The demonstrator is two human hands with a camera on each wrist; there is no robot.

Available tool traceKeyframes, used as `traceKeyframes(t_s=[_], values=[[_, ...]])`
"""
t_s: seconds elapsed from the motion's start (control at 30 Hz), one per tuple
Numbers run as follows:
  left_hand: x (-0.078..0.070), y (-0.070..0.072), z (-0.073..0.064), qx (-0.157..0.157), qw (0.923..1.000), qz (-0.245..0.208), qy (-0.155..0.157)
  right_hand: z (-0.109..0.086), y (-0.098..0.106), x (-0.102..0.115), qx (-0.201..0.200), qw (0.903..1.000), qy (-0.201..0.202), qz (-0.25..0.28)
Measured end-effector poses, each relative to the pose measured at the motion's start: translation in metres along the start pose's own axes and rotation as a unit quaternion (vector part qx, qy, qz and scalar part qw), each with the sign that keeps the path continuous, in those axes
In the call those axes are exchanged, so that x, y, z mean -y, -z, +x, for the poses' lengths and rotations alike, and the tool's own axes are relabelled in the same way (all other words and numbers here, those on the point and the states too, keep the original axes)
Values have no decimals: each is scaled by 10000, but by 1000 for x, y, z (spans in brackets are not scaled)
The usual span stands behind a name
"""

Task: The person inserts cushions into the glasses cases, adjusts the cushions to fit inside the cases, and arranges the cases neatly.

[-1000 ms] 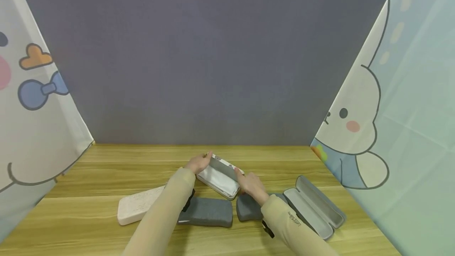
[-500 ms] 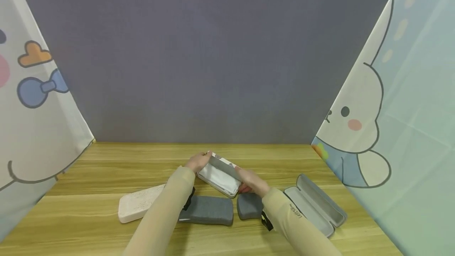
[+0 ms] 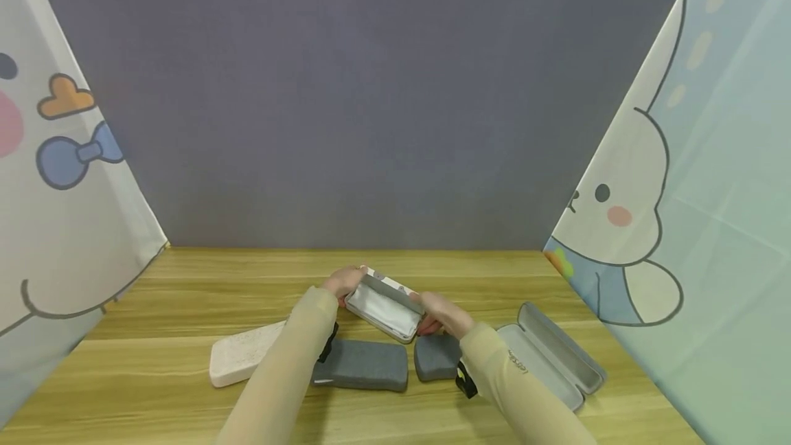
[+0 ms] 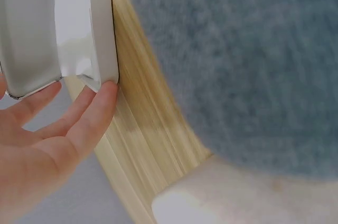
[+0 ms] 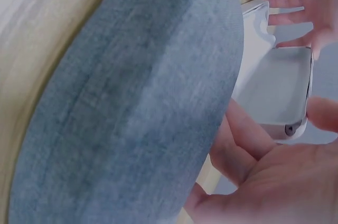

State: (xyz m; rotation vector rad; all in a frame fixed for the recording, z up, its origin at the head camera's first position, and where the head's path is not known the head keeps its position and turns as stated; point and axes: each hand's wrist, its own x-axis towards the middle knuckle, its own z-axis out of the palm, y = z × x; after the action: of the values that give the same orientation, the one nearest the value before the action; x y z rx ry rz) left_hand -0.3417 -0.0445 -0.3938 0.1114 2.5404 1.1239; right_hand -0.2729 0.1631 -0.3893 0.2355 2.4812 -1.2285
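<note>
In the head view, a glasses case point(image 3: 392, 288) stands with its lid raised, white with small prints outside and grey inside. A folded white cloth point(image 3: 384, 312) lies in its base. My left hand point(image 3: 344, 283) holds the case's left end, thumb at the lid; in the left wrist view its fingertips point(image 4: 108, 91) touch the end of the base. At the other end my right hand point(image 3: 443, 314) grips the case, thumb on the lid and fingers bent low by the base. A dark grey case blocks part of the right wrist view.
Nearest me lie two closed dark grey cases, the left one point(image 3: 364, 365) and the right one point(image 3: 436, 357), the latter partly under my sleeve. A cream case point(image 3: 244, 354) sits left; an opened grey case point(image 3: 546, 368) sits right. A grey panel point(image 3: 371, 122) rises behind the table.
My right hand has shifted from the lid's corner to round the case's right end, its fingers now bent beside the base. The lid's angle has changed slightly. My left hand has stayed nearly still.
</note>
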Motion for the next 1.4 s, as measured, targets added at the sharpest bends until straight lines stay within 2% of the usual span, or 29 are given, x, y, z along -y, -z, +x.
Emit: traceKeyframes(t_s=[0.1,0.27,0.47,0.8,1.17,1.4], values=[[0,2,0,57,10000,35,-34,0,4,0,144,9997,-192,-107],[1,4,-2,228,9996,-165,-5,1,8,-2,438,9981,-409,-132],[3,4,-3,328,9994,-84,-7,2,9,-4,712,9963,-488,-7],[2,5,-4,359,9993,-65,19,1,10,-1,741,9959,-462,-224],[3,6,-4,498,9978,-388,216,-1,9,3,643,9967,-386,-297],[4,8,-4,609,9945,-807,266,-2,8,4,552,9974,-313,-356]])
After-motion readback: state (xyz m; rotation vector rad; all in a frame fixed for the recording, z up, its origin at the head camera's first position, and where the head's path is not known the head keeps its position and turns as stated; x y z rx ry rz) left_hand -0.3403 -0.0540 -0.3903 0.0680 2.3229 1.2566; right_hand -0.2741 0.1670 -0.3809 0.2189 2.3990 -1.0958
